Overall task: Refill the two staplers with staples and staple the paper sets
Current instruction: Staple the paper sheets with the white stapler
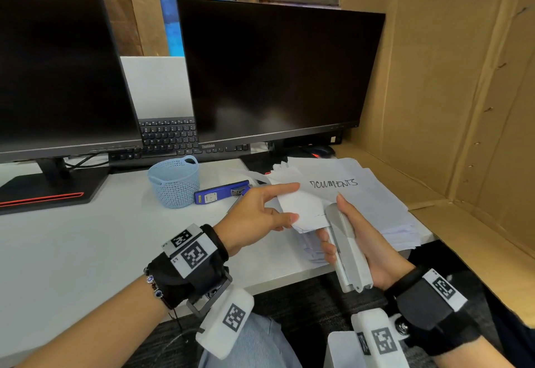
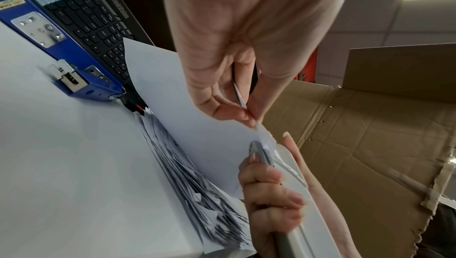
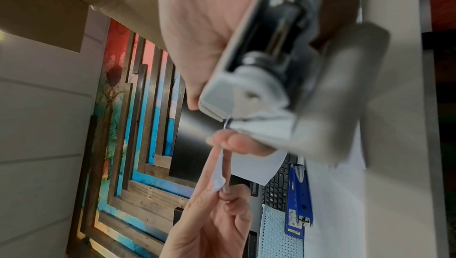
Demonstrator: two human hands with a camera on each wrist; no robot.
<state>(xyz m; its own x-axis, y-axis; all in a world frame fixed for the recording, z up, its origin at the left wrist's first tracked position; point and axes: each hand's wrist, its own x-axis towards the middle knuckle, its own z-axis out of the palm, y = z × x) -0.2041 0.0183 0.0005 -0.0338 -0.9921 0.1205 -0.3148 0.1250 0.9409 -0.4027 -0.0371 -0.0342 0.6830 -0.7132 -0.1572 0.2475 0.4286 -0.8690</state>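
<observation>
right hand [image 3: 197,34] grips grey stapler [image 3: 266,63] | left hand [image 3: 209,223] pinches paper set [image 3: 259,166] | blue stapler [image 3: 299,199] beyond

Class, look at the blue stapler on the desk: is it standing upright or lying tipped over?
Tipped over. The blue stapler lies on its side on the desk, its metal base plate facing sideways, beside the blue basket.

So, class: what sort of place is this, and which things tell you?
Probably an office desk: two monitors, a keyboard, and a stack of papers marked as documents.
</observation>
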